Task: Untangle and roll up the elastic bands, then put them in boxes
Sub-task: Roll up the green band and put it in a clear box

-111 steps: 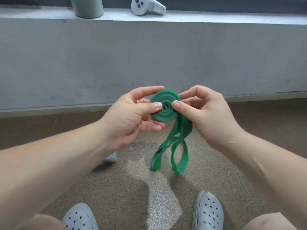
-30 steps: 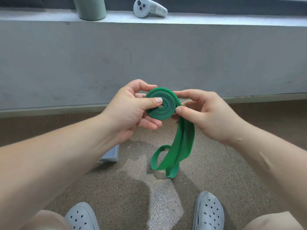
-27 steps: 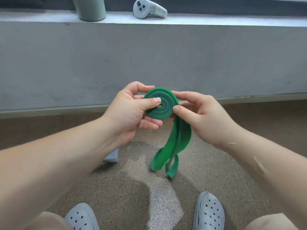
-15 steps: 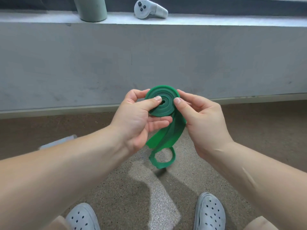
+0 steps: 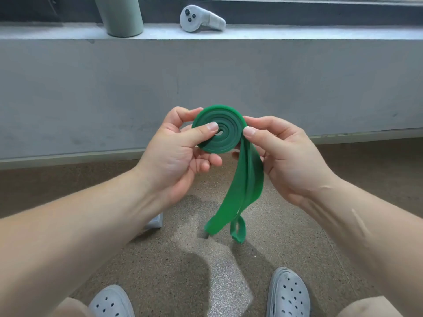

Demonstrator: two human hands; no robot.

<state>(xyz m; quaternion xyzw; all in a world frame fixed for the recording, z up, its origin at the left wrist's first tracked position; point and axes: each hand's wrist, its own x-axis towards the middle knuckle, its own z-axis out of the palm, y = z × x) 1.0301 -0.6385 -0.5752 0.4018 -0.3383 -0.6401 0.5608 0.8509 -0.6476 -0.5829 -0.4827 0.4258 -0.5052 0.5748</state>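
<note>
A green elastic band (image 5: 225, 136) is wound into a flat coil held up in front of me, with a loose doubled tail (image 5: 242, 191) hanging down from its right side toward the floor. My left hand (image 5: 176, 156) pinches the coil, thumb on its face near the centre and fingers behind. My right hand (image 5: 286, 156) grips the tail right where it leaves the coil, thumb tip at the coil's right edge. A grey box (image 5: 155, 221) lies on the floor, mostly hidden behind my left forearm.
A grey concrete ledge (image 5: 297, 33) runs across the top, carrying a pale green cylinder (image 5: 121, 14) and a white hand controller (image 5: 201, 18). Speckled brown floor (image 5: 286, 243) lies below. My two grey perforated shoes (image 5: 289, 294) show at the bottom edge.
The coil has grown by more turns and the hanging tail has become shorter. My hands have shifted around the coil while turning it, and the tail swung from left to right.
</note>
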